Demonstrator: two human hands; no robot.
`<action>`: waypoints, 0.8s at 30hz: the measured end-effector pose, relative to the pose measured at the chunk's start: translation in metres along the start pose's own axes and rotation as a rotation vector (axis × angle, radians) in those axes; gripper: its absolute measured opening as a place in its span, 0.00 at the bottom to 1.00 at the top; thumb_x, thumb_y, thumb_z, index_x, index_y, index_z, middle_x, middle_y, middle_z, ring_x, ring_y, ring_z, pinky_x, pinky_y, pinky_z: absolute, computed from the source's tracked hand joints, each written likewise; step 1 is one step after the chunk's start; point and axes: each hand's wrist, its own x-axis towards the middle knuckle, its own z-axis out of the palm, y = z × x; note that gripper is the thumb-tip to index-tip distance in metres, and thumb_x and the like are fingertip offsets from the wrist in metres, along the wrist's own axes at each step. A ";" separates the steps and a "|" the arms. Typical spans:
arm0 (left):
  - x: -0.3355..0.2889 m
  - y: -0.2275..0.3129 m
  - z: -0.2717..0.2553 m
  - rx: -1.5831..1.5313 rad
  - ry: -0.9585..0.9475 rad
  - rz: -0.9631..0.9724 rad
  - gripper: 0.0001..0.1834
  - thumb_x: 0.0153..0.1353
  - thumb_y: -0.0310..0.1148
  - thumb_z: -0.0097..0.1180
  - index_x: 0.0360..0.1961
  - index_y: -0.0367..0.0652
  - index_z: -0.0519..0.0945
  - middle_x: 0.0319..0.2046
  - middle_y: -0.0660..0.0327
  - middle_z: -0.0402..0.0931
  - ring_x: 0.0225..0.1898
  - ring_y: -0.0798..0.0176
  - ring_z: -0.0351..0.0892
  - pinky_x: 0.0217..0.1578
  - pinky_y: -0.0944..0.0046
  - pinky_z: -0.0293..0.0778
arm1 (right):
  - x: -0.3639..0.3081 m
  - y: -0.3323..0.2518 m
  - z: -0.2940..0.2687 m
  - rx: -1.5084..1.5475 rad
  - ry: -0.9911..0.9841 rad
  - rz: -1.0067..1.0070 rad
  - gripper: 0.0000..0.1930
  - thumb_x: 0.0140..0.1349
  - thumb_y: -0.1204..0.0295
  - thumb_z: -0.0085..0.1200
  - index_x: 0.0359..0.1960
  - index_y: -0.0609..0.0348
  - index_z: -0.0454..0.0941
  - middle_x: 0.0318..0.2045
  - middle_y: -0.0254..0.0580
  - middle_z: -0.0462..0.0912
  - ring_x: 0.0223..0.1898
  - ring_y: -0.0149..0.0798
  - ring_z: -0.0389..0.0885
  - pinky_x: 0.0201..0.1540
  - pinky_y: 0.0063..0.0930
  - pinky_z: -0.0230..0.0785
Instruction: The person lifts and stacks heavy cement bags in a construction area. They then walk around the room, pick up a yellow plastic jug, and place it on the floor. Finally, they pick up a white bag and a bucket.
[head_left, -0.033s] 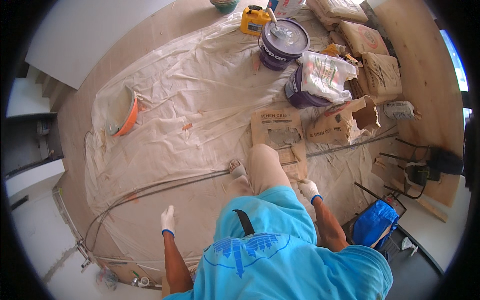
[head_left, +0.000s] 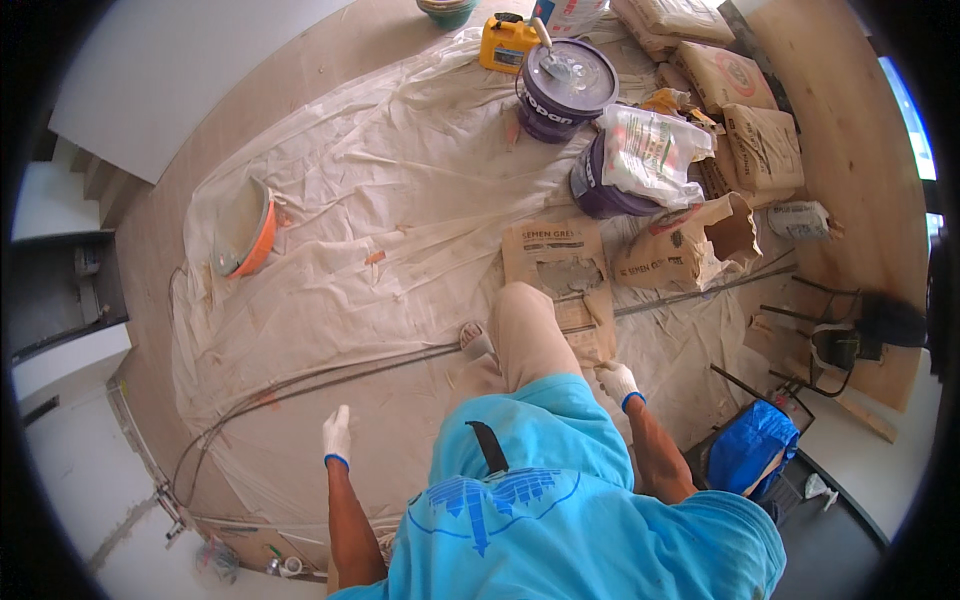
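My left hand (head_left: 337, 432), in a white knit glove with a blue cuff, hangs at my left side over the plastic-covered floor. Its fingers are loosely stretched and it holds nothing. On the other side, my right hand (head_left: 616, 380), gloved alike, hangs by my right thigh with fingers loosely bent, apart from each other. I see nothing in it. Nearest to it in the picture is a flattened brown paper cement sack (head_left: 560, 237) with a torn hole showing grey, lying on the floor ahead. Beside that sack stands a torn-open paper sack (head_left: 665, 252).
Purple buckets (head_left: 548, 118) stand ahead, one with a trowel (head_left: 553, 62) on its lid, another under a plastic bag (head_left: 655, 150). Full sacks (head_left: 765, 150) are stacked far right. An orange basin (head_left: 262, 235) sits left. Dark cables (head_left: 330, 370) cross the plastic sheet (head_left: 370, 180).
My left hand has shifted very slightly upward in the view, and my sandalled foot looks a little different in angle. Everything else stays put.
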 end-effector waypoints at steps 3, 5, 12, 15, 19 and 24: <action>0.023 0.081 0.022 0.094 -0.088 0.190 0.26 0.71 0.51 0.52 0.49 0.36 0.82 0.37 0.57 0.84 0.37 0.65 0.81 0.37 0.64 0.74 | 0.004 -0.005 0.009 0.007 -0.013 0.048 0.18 0.63 0.59 0.56 0.47 0.56 0.87 0.31 0.48 0.88 0.30 0.42 0.87 0.38 0.37 0.77; 0.039 0.134 0.038 0.111 -0.119 0.213 0.25 0.72 0.50 0.52 0.49 0.37 0.82 0.36 0.58 0.84 0.37 0.65 0.81 0.38 0.65 0.74 | 0.013 -0.011 0.014 -0.080 -0.017 -0.043 0.19 0.64 0.57 0.55 0.46 0.55 0.87 0.36 0.50 0.89 0.35 0.46 0.88 0.41 0.38 0.78; 0.106 0.230 0.069 0.261 -0.082 0.446 0.27 0.72 0.48 0.52 0.50 0.29 0.81 0.39 0.54 0.84 0.40 0.58 0.80 0.43 0.60 0.75 | 0.108 -0.091 0.008 -0.241 -0.065 -0.181 0.23 0.64 0.50 0.52 0.48 0.54 0.87 0.44 0.53 0.87 0.48 0.57 0.85 0.52 0.43 0.76; 0.136 0.233 0.093 0.266 -0.023 0.250 0.29 0.70 0.48 0.52 0.52 0.26 0.81 0.50 0.41 0.83 0.53 0.48 0.81 0.57 0.54 0.71 | 0.170 -0.160 -0.029 -0.217 -0.044 -0.274 0.22 0.65 0.53 0.51 0.45 0.56 0.86 0.44 0.59 0.86 0.49 0.58 0.84 0.53 0.46 0.75; 0.170 0.283 0.145 0.292 -0.203 0.042 0.27 0.69 0.48 0.52 0.48 0.29 0.83 0.43 0.48 0.85 0.45 0.50 0.82 0.48 0.55 0.75 | 0.234 -0.262 -0.107 -0.774 0.097 -0.683 0.10 0.60 0.65 0.56 0.37 0.55 0.85 0.42 0.50 0.85 0.47 0.53 0.85 0.47 0.43 0.79; 0.179 0.438 0.218 0.186 -0.307 0.110 0.24 0.71 0.48 0.51 0.45 0.33 0.83 0.35 0.54 0.85 0.37 0.60 0.81 0.38 0.59 0.75 | 0.247 -0.355 -0.198 0.251 0.194 -0.112 0.16 0.66 0.62 0.56 0.49 0.58 0.86 0.35 0.50 0.87 0.38 0.39 0.86 0.44 0.33 0.76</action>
